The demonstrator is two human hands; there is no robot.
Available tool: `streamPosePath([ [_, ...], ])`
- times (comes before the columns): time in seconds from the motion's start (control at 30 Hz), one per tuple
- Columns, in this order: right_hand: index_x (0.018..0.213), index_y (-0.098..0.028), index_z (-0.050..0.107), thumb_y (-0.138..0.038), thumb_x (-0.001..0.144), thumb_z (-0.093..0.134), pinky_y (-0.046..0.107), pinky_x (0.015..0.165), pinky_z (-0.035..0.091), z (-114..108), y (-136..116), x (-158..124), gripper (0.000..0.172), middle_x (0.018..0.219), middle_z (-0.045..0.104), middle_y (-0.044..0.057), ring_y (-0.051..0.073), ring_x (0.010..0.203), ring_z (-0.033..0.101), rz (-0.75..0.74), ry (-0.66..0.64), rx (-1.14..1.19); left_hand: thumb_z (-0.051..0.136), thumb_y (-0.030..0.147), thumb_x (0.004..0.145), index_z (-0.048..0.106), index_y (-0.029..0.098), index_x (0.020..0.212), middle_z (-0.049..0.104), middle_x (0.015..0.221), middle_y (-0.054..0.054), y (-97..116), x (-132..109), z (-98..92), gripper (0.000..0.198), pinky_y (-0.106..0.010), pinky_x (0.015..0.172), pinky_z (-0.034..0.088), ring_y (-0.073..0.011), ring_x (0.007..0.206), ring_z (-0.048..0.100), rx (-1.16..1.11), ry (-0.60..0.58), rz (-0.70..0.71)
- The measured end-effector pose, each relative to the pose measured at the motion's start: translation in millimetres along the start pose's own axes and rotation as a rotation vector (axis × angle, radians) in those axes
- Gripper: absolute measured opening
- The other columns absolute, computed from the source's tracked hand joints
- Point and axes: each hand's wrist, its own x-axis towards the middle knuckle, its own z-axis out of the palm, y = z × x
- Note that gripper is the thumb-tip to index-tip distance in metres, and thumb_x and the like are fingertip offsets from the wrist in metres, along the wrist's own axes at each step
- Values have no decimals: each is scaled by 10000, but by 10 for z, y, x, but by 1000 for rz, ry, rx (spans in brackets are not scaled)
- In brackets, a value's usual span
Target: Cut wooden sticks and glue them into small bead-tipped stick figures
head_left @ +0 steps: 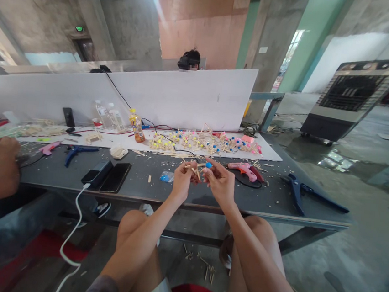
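Above the front part of the dark table, my left hand [182, 179] is closed around a small frame of wooden sticks [196, 172]. Close beside it, my right hand [221, 181] pinches a blue ball [208, 165] that sits against the sticks; whether the two are joined I cannot tell. A small clear bag with blue pieces [167, 176] lies just left of my left hand. To the right of my right hand rests a pink glue gun [246, 170]. Behind both hands spreads a heap of stick pieces with yellow, blue and pink balls [195, 141].
Blue cutters [302, 193] lie at the table's right end. On the left are a power bank [97, 173] with a white cable, a phone [115, 178], more cutters [77, 153] and bottles [136, 125]. A co-worker's hands [6, 147] are at far left. A white partition [185, 97] stands behind.
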Motion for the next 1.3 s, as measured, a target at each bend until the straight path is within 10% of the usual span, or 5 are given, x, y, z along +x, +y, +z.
streamPosePath([
  [0.7,1161,-187,671,-394,798,747,242,509,493,-43,-74,-17,424,776,637,5,126,589,599,-95,20,67,686,485,833,546,202,1106,662,954,-87,-87,-74,-135,418,-318,802,535,-192,837,667,479,315,648],
  [1.3,1120,-213,709,-413,816,726,270,497,509,-22,-117,-25,364,870,727,54,138,592,611,-36,-66,251,601,378,930,443,219,1233,583,1151,-126,-52,50,-281,377,-304,693,593,-185,902,682,697,157,1168],
])
